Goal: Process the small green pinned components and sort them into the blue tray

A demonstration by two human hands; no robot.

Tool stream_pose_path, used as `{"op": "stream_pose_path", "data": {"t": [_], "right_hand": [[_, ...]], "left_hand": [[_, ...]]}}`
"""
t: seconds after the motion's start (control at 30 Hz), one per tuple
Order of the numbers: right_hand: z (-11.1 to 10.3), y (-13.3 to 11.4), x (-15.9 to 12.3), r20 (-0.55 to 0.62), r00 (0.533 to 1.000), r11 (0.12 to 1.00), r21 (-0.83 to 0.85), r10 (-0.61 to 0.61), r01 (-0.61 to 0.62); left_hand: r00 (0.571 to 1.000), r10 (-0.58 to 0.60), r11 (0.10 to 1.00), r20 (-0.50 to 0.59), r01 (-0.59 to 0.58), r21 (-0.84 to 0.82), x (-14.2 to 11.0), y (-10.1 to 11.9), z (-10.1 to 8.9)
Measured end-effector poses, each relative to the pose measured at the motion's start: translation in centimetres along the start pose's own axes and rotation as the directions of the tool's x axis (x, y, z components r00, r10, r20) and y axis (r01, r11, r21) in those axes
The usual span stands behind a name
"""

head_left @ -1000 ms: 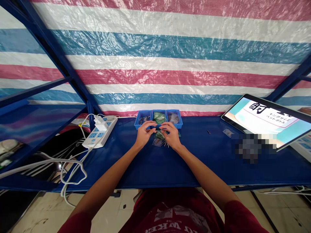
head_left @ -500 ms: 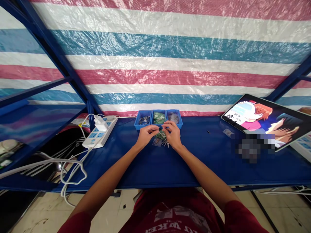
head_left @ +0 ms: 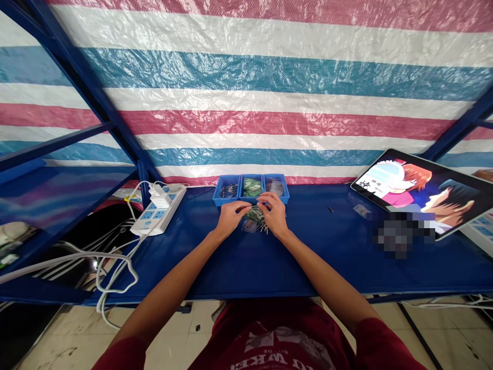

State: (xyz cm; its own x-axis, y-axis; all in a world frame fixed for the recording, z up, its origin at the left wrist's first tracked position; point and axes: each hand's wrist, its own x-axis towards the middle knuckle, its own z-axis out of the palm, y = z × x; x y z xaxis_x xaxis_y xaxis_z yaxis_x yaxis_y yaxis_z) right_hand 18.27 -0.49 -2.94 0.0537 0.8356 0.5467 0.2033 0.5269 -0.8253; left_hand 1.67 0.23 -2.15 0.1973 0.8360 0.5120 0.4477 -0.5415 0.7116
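My left hand (head_left: 232,214) and my right hand (head_left: 273,211) face each other just in front of the blue bins, fingertips pinched and almost meeting. Something thin and small seems to lie between the fingertips, too small to name. Below them on the table is a loose pile of small metal pins (head_left: 264,226) with green and clear bits of plastic (head_left: 250,224), partly covered by my right hand. Behind the hands stand three joined blue bins: the left bin (head_left: 228,201) holds dark metal pins, the middle one green pieces (head_left: 252,187), the right one clear plastic pieces (head_left: 275,186).
A white power strip (head_left: 157,213) with a plugged-in charger and loose cables (head_left: 119,267) lies at the left. At the right stands a tablet (head_left: 423,192) beside a small clear bag (head_left: 362,210). One small dark pin (head_left: 330,209) lies on the blue table (head_left: 316,241).
The left fingers have shifted very slightly and sit closer together at the tips. My right hand, the bins and the pile have stayed where they were.
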Motion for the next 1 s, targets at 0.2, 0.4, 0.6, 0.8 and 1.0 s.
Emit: {"op": "stream_pose_path", "data": {"t": [0.2,0.4,0.6,0.8,1.0], "right_hand": [[-0.03,-0.29,-0.05,0.02,1.0,1.0,0.015,-0.013,0.013],[-0.07,-0.64,-0.07,0.025,1.0,1.0,-0.012,-0.017,0.017],[-0.11,-0.59,-0.11,0.033,0.999,0.998,-0.052,-0.02,0.022],[-0.06,-0.36,-0.13,0.03,1.0,1.0,0.002,-0.009,0.009],[0.06,-0.41,-0.13,0.037,0.999,0.995,0.092,0.023,-0.026]], "left_hand": [[1.0,-0.002,1.0,-0.023,0.002,-0.018,-0.06,0.1,0.04],[0.999,-0.046,0.997,-0.015,0.045,-0.06,-0.03,0.21,0.05],[0.992,-0.128,0.971,0.011,0.128,-0.204,-0.03,0.04,0.07],[0.975,-0.217,0.894,0.048,0.218,-0.392,0.21,-0.13,0.25],[0.949,-0.31,0.79,0.058,0.291,-0.54,0.24,-0.2,0.98]]}}
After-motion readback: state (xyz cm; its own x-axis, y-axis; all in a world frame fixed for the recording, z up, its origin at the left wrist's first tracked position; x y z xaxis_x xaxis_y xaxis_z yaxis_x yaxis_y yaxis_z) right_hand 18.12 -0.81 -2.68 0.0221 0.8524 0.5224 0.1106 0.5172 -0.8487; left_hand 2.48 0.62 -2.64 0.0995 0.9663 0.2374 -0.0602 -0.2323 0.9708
